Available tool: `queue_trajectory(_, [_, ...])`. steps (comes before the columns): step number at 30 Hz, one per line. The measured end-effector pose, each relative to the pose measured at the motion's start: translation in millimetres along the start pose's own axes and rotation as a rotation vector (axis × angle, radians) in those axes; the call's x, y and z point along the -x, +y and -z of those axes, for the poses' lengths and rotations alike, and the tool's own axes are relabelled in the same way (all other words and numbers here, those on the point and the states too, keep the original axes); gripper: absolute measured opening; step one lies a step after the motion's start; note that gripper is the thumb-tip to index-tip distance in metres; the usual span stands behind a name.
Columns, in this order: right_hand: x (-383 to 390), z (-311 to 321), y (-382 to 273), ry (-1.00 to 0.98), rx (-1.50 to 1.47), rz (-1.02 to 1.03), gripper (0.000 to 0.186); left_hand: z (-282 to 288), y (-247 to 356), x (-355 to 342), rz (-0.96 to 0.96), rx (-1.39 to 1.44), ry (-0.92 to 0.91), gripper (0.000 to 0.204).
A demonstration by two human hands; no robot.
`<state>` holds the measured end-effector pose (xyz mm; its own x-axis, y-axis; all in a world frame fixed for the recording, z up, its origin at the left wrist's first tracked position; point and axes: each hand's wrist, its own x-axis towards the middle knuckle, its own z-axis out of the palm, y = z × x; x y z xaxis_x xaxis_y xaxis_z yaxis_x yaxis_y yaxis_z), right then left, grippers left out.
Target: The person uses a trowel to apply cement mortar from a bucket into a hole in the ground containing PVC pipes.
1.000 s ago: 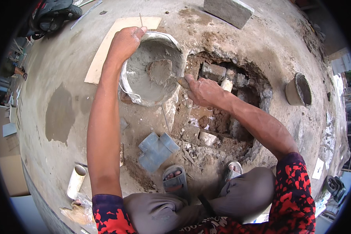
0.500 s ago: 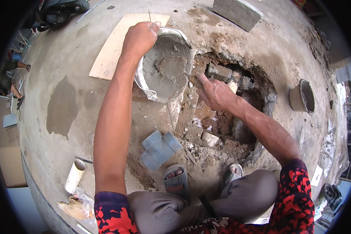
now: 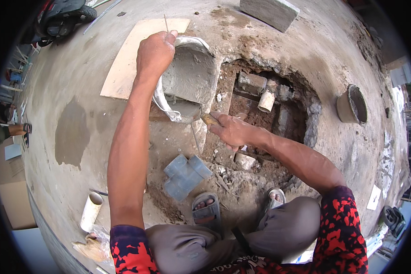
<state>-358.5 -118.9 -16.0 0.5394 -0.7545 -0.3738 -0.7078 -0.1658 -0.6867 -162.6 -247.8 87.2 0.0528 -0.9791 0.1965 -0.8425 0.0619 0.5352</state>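
Observation:
My left hand (image 3: 155, 55) is closed on the far left rim of a mortar bucket (image 3: 194, 42), with a thin wire sticking up beside the fingers. The bucket leans toward me, its inner wall coated in wet grey mortar (image 3: 191, 75). In my right hand (image 3: 235, 130) is a trowel (image 3: 209, 119), gripped by its worn wooden handle at the bucket's near right edge. Its blade appears to lie inside over the mortar, partly hard to make out. Just right of the bucket is a broken-out hole (image 3: 253, 112) with bricks and a pale pipe stub (image 3: 266, 101).
A grey pipe tee (image 3: 186, 177) lies before my feet, near another pipe stub (image 3: 245, 160). A board (image 3: 123, 68) lies behind my left arm. A concrete block (image 3: 269, 13), a small mortar-crusted bucket (image 3: 352, 105) and a white pipe piece (image 3: 91, 211) stand around. Another person's feet show far left.
The bucket has tipped toward me as my left hand moved slightly left. My right hand and trowel have come nearer and left, away from the hole, uncovering the pipe stub.

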Motion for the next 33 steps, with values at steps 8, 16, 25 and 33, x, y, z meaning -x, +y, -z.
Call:
queue_trajectory(8, [16.2,33.5,34.8,-0.668,-1.462,-0.167,0.030,-3.1,-4.9,-7.6,-0.016,0.090,0.034,0.038])
queue_trajectory(16, [26.4,-4.8,38.7,0.051,-0.619,-0.036,0.062,15.6,-48.9,-43.1,0.116,0.275,0.046,0.039])
queue_trajectory(25, [36.2,-77.8,87.9,0.251,0.015,0.072,0.067,29.6,-92.9,-60.8,0.311,0.502,0.042,0.037])
queue_trajectory(33, [188.1,-44.5,162.0,0.288,-0.028,-0.121,0.056,19.6,-118.2,-53.2,0.337,0.527,-0.036,0.041])
